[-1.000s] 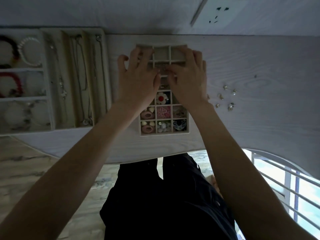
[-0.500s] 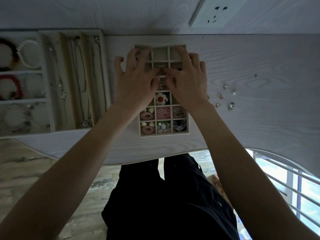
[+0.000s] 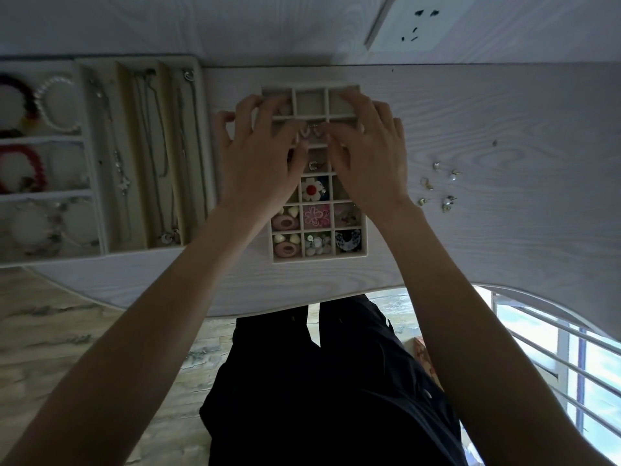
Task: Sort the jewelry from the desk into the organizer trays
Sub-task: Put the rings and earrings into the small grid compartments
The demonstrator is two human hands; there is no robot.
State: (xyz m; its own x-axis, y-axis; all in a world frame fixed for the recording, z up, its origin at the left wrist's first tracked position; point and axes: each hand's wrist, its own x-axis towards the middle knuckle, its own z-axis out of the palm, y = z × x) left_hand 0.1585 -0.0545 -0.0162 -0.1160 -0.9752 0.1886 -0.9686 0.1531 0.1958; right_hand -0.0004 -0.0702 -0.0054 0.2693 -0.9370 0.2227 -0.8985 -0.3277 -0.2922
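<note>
- Two bare hands meet over the small gridded organizer tray (image 3: 364,230) on the pale wood-grain table (image 3: 504,105), seen from a head-worn camera looking down.
- The left hand (image 3: 258,163) and right hand (image 3: 369,156) hover over the tray's upper rows, thumbs and forefingers drawn together around a small silvery piece of jewelry (image 3: 311,129) above a middle-column compartment; which hand bears it cannot be told, and the other fingers are loosely spread.
- Lower compartments hold a white flower piece with a red centre (image 3: 311,191), a pink flower piece (image 3: 316,215), two pink oval pieces (image 3: 285,236), pale beads (image 3: 316,245) and a dark patterned piece (image 3: 349,240).
- A small sparkling C-shaped earring (image 3: 312,165) lies in the compartment between the two wrists.
- Loose stud earrings (image 3: 440,186) lie scattered on the table to the right of the tray, apart from it.
- To the left, a larger tray (image 3: 198,156) holds necklaces (image 3: 151,146) in long channels, with bracelets (image 3: 53,102) in square sections beside them.
- A wall socket (image 3: 420,23) sits above the table's far edge.
</note>
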